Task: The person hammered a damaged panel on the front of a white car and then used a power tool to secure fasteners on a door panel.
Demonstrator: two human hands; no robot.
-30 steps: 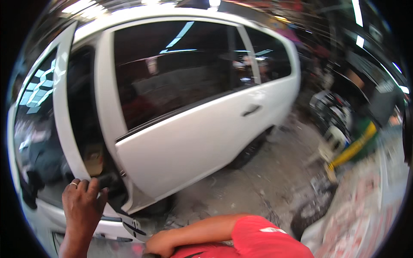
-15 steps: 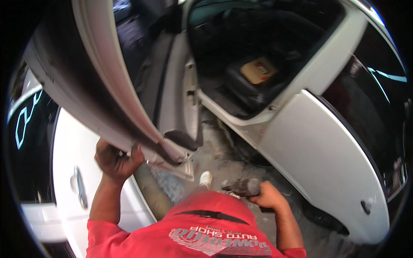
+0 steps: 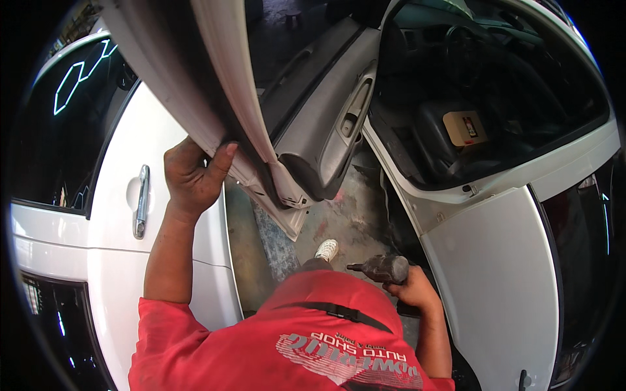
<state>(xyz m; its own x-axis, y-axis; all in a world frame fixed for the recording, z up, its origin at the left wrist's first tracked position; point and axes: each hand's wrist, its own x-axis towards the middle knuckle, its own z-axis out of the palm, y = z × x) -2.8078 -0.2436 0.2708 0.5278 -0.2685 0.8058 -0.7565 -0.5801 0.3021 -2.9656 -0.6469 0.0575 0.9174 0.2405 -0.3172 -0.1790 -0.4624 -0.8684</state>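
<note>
My left hand (image 3: 194,174) is closed round the edge of an open white car door (image 3: 229,65), thumb over the dark strip along that edge. The door's grey inner trim panel (image 3: 329,127) faces the car's cabin. Low at my right side, my right hand (image 3: 419,290) grips a dark power drill (image 3: 386,268). Its narrow nose points left, past my body, and touches nothing. The drill's grip is mostly hidden by my fingers.
A second white car (image 3: 114,260) with a chrome door handle (image 3: 141,202) stands close on my left. To the right are the cabin's dark seat (image 3: 435,130), with a cardboard box (image 3: 465,128) on it, and a white rear door (image 3: 495,260). Stained concrete floor (image 3: 345,221) lies between.
My view has turned, so the cars and doors sit differently in the picture. The left hand still grips the door edge, and the right still holds the drill low.
</note>
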